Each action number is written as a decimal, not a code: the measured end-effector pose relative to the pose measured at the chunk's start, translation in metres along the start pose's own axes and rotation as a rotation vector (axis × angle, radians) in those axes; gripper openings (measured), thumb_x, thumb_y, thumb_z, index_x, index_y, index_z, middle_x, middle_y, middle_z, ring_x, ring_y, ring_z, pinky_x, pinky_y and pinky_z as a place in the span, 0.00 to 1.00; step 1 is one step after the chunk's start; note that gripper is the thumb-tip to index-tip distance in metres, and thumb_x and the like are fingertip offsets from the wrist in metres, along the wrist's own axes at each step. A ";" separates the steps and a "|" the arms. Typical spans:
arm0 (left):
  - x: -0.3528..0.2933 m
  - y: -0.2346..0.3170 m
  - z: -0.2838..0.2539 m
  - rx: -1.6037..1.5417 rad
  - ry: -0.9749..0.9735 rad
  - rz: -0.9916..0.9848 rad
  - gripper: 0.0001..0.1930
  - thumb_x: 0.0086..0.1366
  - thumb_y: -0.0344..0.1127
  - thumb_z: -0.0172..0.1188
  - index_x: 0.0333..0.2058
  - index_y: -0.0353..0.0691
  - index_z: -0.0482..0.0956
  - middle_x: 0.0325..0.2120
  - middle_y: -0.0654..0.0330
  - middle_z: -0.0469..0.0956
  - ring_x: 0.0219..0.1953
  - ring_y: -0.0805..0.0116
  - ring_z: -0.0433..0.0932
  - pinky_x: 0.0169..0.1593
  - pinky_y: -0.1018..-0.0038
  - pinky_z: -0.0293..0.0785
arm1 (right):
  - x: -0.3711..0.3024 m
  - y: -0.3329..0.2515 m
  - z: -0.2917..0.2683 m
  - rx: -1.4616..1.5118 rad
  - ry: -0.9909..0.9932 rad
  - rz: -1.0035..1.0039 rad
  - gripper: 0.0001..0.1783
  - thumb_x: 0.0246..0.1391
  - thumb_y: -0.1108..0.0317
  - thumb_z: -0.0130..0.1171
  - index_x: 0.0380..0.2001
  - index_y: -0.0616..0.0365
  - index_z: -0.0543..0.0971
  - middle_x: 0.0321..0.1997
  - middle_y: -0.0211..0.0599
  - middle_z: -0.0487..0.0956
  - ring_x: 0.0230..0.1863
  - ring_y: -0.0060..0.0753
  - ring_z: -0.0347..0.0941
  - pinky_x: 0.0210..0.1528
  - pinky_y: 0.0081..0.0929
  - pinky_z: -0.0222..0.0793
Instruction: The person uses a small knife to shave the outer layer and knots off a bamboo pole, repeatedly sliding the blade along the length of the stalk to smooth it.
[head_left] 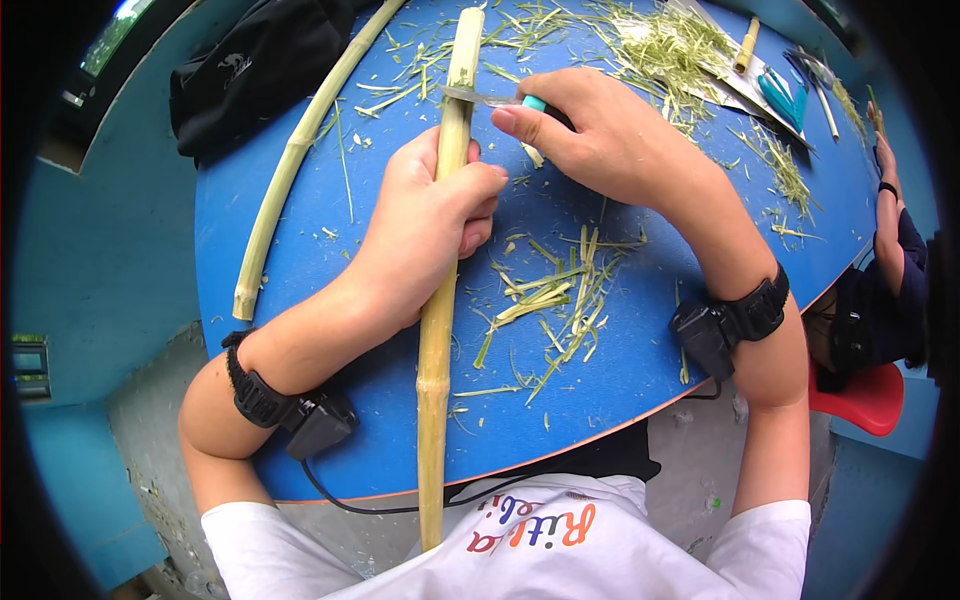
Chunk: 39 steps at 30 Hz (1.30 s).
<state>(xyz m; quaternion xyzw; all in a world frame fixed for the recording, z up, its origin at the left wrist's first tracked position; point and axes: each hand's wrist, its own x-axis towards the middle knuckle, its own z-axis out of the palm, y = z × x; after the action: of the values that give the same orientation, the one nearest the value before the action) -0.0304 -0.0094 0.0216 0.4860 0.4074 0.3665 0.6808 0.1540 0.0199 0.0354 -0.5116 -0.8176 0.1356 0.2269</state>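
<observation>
Blue walls (80, 270), grey floor (700, 450). Blue table (620, 370), littered. Pale stalk (437, 340) runs over table, lower end past the edge by the shirt (620, 540); partly pared, I'd judge: upper stretch looks done, yellower lower stretch left. Left hand (430, 205) wraps stalk; right hand (610, 130) grips knife (485, 98), blade across stalk. Shavings (570, 290) right of it.

Seemingly a small craft workshop: a knife (490, 99) meets a long stalk (434, 335) above a blue counter (640, 370) littered with fibrous shavings (575, 292), another person (893, 300) is at the right beside a red chair (868, 402), and blue walls (100, 270) rise around a rough grey floor (690, 455).
</observation>
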 end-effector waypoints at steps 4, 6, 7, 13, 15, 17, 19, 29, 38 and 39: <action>-0.001 -0.001 0.001 0.010 0.021 -0.005 0.09 0.59 0.27 0.53 0.31 0.43 0.61 0.17 0.69 0.61 0.15 0.82 0.59 0.17 0.83 0.53 | 0.001 -0.010 -0.002 -0.064 -0.060 0.085 0.26 0.57 0.47 0.51 0.26 0.63 0.78 0.27 0.53 0.79 0.33 0.57 0.75 0.38 0.46 0.70; -0.001 -0.001 0.001 0.045 0.030 -0.001 0.09 0.60 0.27 0.53 0.31 0.45 0.60 0.17 0.70 0.59 0.15 0.83 0.58 0.18 0.84 0.51 | 0.002 -0.009 0.004 -0.073 -0.022 0.071 0.26 0.57 0.48 0.51 0.25 0.63 0.79 0.28 0.52 0.79 0.33 0.56 0.76 0.38 0.45 0.71; -0.001 -0.001 0.000 0.046 0.040 -0.016 0.09 0.60 0.27 0.53 0.31 0.45 0.60 0.17 0.71 0.59 0.15 0.83 0.58 0.18 0.84 0.51 | 0.003 -0.008 0.008 -0.083 0.014 0.054 0.25 0.56 0.48 0.51 0.25 0.63 0.79 0.28 0.52 0.79 0.33 0.55 0.77 0.38 0.45 0.71; 0.003 0.001 -0.010 0.050 0.033 -0.056 0.08 0.58 0.26 0.52 0.31 0.44 0.60 0.17 0.69 0.61 0.14 0.82 0.59 0.17 0.82 0.52 | 0.009 -0.010 0.016 -0.167 0.087 0.018 0.24 0.57 0.49 0.50 0.27 0.61 0.80 0.29 0.51 0.80 0.35 0.54 0.78 0.38 0.45 0.73; 0.003 0.003 -0.009 0.076 0.080 -0.054 0.08 0.58 0.26 0.52 0.31 0.44 0.61 0.17 0.69 0.61 0.14 0.82 0.59 0.17 0.83 0.53 | 0.013 -0.009 0.020 -0.175 0.104 0.038 0.24 0.57 0.48 0.50 0.28 0.61 0.81 0.29 0.51 0.80 0.35 0.54 0.78 0.39 0.45 0.74; 0.004 0.001 -0.009 0.086 0.056 -0.043 0.09 0.58 0.26 0.53 0.31 0.43 0.61 0.17 0.69 0.62 0.14 0.82 0.59 0.17 0.83 0.53 | 0.022 -0.003 0.019 -0.209 0.129 0.200 0.26 0.58 0.47 0.48 0.30 0.61 0.82 0.32 0.50 0.81 0.36 0.52 0.79 0.40 0.45 0.74; -0.005 0.002 -0.005 0.186 -0.026 0.002 0.09 0.57 0.26 0.53 0.30 0.43 0.61 0.17 0.69 0.62 0.14 0.82 0.59 0.17 0.83 0.53 | 0.035 0.044 0.010 -0.296 0.409 0.167 0.27 0.60 0.48 0.47 0.27 0.64 0.78 0.33 0.54 0.79 0.35 0.59 0.75 0.40 0.47 0.71; 0.003 0.004 -0.017 0.005 -0.074 -0.054 0.09 0.60 0.31 0.56 0.31 0.45 0.62 0.16 0.70 0.59 0.15 0.82 0.59 0.18 0.85 0.53 | 0.009 0.016 0.011 0.056 0.126 0.107 0.30 0.57 0.43 0.52 0.23 0.65 0.75 0.22 0.51 0.74 0.28 0.55 0.70 0.33 0.45 0.64; 0.008 0.004 -0.014 -0.059 -0.130 -0.044 0.09 0.67 0.39 0.52 0.33 0.43 0.62 0.16 0.68 0.60 0.15 0.81 0.61 0.19 0.84 0.56 | 0.010 0.002 0.017 -0.109 0.123 0.029 0.22 0.51 0.51 0.62 0.21 0.63 0.76 0.22 0.52 0.76 0.30 0.57 0.74 0.32 0.45 0.68; 0.009 0.004 -0.015 -0.094 -0.118 -0.069 0.10 0.68 0.40 0.51 0.32 0.44 0.62 0.16 0.69 0.60 0.14 0.82 0.60 0.19 0.84 0.55 | 0.012 0.001 0.019 -0.116 0.119 0.068 0.20 0.50 0.53 0.62 0.21 0.63 0.77 0.22 0.51 0.76 0.29 0.57 0.74 0.32 0.45 0.68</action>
<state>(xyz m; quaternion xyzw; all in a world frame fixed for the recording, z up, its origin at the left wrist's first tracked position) -0.0406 0.0045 0.0208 0.4600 0.3654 0.3322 0.7379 0.1408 0.0309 0.0214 -0.5585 -0.7912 0.0651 0.2404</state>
